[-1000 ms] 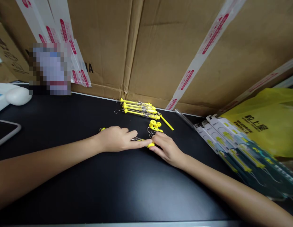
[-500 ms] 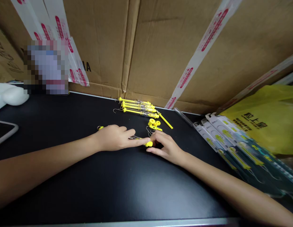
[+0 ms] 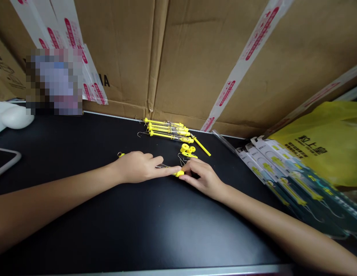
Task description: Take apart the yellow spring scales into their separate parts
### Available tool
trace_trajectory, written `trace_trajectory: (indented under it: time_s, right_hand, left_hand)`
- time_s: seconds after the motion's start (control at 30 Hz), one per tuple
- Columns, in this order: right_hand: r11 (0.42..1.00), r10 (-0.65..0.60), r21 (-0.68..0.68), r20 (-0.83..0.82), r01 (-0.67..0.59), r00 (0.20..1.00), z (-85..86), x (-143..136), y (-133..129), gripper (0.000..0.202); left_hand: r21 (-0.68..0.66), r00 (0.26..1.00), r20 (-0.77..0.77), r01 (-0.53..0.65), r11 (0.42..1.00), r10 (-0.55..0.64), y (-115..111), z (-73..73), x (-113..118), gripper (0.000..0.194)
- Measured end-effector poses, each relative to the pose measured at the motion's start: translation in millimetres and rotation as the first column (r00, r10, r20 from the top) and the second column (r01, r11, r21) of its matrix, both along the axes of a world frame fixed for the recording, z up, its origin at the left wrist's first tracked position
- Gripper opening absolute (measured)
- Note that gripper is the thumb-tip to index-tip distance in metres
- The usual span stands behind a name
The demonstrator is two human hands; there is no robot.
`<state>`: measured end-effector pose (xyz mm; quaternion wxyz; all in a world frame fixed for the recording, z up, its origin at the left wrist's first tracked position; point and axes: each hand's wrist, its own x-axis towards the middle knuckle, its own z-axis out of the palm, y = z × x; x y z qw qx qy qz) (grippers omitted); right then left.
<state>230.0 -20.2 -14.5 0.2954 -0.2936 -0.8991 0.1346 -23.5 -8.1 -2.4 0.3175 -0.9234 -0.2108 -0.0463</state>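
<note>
My left hand (image 3: 135, 167) holds the tool (image 3: 179, 174) down by the table (image 3: 155, 230); my right hand (image 3: 205, 178) pinches its yellow end. A slack left grip could let it skid into the loose parts (image 3: 184, 148).

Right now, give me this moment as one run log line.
Left hand: holding yellow-ended tool | right hand: pinching its yellow end | beyond: similar tools side by side, near cardboard
</note>
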Motion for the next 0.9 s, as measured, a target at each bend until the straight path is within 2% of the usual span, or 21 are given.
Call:
trace_trajectory:
  time_s: [0.17,0.37,0.7,0.9]
  right_hand:
    - [1.000,-0.018,0.023,0.010,0.017,1.000,-0.7,0.4,-0.6,0.015]
    - [0.999,-0.043,0.024,0.128,0.040,0.991,0.3,0.6,-1.0,0.015]
    - [0.998,-0.007,0.059,0.057,0.003,0.998,-5.2,0.1,0.2,0.011]
    - [0.999,-0.040,0.020,0.102,0.038,0.994,-1.7,0.7,-0.6,0.017]
  left_hand:
    - [-0.010,1.000,-0.004,0.016,1.000,-0.016,1.4,-0.1,-0.5,0.064]
    - [0.006,0.999,0.026,0.029,1.000,-0.029,2.1,-0.6,-1.1,0.065]
    - [-0.058,1.000,-0.015,0.018,0.998,-0.018,2.9,-0.9,0.4,0.067]
    - [-0.073,0.999,0.011,0.044,0.996,-0.043,5.6,-2.2,-1.6,0.065]
